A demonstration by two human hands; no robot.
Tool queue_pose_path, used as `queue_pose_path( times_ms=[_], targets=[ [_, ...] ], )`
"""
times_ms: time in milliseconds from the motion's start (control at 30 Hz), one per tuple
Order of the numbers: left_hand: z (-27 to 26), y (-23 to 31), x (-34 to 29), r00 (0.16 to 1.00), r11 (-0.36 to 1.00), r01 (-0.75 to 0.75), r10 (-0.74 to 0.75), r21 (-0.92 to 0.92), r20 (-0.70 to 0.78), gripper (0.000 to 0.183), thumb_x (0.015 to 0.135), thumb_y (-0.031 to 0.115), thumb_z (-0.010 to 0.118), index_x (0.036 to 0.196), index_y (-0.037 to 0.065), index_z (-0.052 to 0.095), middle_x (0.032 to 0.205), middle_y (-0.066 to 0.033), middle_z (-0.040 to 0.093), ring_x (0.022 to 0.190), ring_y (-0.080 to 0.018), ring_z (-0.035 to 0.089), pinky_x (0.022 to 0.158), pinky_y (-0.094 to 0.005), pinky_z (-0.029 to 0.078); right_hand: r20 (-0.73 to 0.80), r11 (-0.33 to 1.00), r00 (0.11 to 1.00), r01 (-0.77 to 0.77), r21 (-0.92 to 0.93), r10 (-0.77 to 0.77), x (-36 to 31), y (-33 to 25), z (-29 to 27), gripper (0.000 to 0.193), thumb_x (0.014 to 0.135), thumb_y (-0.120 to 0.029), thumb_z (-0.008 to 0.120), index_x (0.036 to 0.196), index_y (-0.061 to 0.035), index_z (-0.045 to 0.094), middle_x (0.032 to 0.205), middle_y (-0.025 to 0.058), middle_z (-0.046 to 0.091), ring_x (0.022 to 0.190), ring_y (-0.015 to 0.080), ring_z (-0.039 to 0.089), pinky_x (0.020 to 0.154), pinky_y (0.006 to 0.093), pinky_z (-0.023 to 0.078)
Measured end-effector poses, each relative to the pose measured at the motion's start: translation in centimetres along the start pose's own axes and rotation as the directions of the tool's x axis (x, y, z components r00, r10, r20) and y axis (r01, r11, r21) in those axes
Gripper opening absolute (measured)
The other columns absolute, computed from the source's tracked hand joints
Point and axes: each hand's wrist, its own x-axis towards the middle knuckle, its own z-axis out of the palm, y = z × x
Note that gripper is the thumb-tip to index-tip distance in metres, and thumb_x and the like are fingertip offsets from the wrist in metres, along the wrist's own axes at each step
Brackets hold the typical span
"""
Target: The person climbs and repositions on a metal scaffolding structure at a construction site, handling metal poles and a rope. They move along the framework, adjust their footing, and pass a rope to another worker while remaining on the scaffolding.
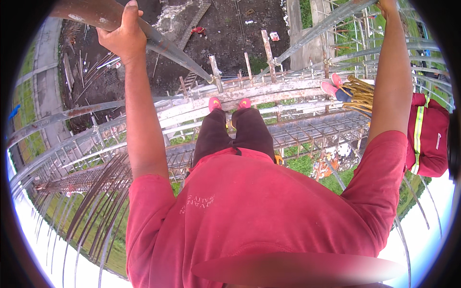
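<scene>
At the upper left my left hand (126, 39) is closed round a thick grey steel scaffold pipe (176, 54), its thumb lying along the top. That pipe slants down toward the walkway and looks rusty at its upper end. My right hand (387, 6), raised at the upper right, is cut off by the picture's top edge. It grips the upper end of a second slanting scaffold pipe (317, 34); most of its fingers are out of sight. Both arms reach forward. My feet, in pink shoes (245, 102), stand on a narrow pale plank (283, 92).
A co-worker in a maroon shirt with a reflective stripe (418, 132) is close on the right, beside a coil of yellow-brown rope (359, 92). A rebar cage (317, 126) runs behind me. Bent rebar rods (98, 201) stick out at left. Far below, a person in red (198, 30) is on dark ground.
</scene>
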Motion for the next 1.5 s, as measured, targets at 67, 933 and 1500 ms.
queue_pose_path(
  times_ms=[67, 933, 1500],
  targets=[
    [0.0, -0.2, -0.1, 0.999, 0.999, 0.05, -0.05, -0.009, -0.013, 0.028, 0.079, 0.015, 0.079, 0.092, -0.004, 0.064, 0.075, -0.0114, 0.071, 0.066, -0.0185, 0.071, 0.064, -0.0316, 0.056, -0.125, 0.985, 0.978, 0.166, -0.036, -0.17, -0.5, -0.2, 1.2, 0.031, 0.103, -0.033, 0.047, 0.112, -0.0094, 0.065, 0.092, 0.0084, 0.07, 0.082, 0.0238, 0.068, 0.07, 0.0463, 0.054],
    [1.5, -0.1, -0.6, 0.954, 0.98, 0.193, -0.175, 0.053, -0.243, 0.039, 0.081, 0.021, 0.076, 0.088, -0.013, 0.06, 0.077, -0.0182, 0.068, 0.066, -0.0258, 0.068, 0.061, -0.0384, 0.057, 0.586, 0.832, 0.811, -0.33, 0.446, 0.008, -39.2, -17.4, -7.7, 0.068, 0.084, -0.04, 0.076, 0.142, -0.0111, 0.053, 0.137, 0.0197, 0.058, 0.128, 0.0404, 0.053, 0.107, 0.0467, 0.043],
    [1.5, 0.8, -0.9, 0.975, 0.993, 0.113, -0.105, 0.03, -0.198, 0.036, 0.079, 0.021, 0.078, 0.095, -0.008, 0.063, 0.077, -0.016, 0.071, 0.065, -0.0253, 0.071, 0.064, -0.0349, 0.058, 0.99, 0.989, -0.04, -0.054, -0.14, 0.138, -41.5, -4.4, -5.0, 0.099, 0.056, -0.041, 0.09, 0.14, -0.0054, 0.052, 0.122, 0.0189, 0.07, 0.116, 0.0337, 0.067, 0.099, 0.0429, 0.052]
  ],
)
